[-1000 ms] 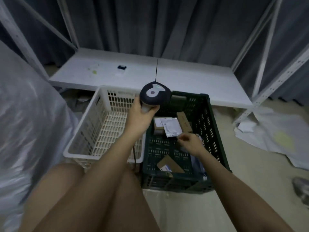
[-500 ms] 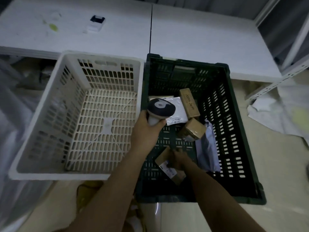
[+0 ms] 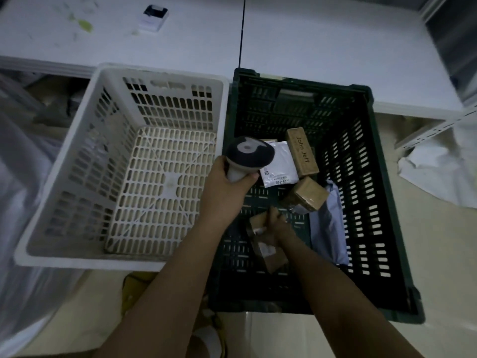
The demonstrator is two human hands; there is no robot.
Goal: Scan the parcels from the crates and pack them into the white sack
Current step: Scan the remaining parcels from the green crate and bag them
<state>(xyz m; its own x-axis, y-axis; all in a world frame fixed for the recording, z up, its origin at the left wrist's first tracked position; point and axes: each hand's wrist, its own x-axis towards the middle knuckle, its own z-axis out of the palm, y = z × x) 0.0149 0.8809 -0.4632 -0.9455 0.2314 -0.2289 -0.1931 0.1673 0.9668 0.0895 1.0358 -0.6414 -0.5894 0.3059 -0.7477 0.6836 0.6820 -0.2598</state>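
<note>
Head view showed the person's left hand wrapped around the pale handle of a dark-headed handheld barcode scanner, held above the near-left part of the dark green slatted plastic crate. Their right hand was down inside that crate, fingers curled onto a small brown cardboard parcel lying near the crate's front edge; how firmly it gripped I could not tell, since the picture was dim and smeared there

As for progress, the white slatted plastic crate to the left had no parcels showing in it, so that half of the job looked finished. The green crate still carried a fair few: a long brown box toward the back, a white flat mailer beside it and partly under the scanner head, a brown taped cube-shaped box near the middle, and a pale blue-grey poly bag along the right wall. All of these seemed yet to be scanned and packed. A translucent white sack filled the far left edge of the view, blurred

Readable writing was scarce. The long box bore "John Jeff" along its top. The mailer's label had a barcode and a number beginning "70-2", the rest too small to make out. The held parcel's white sticker was illegible
</note>
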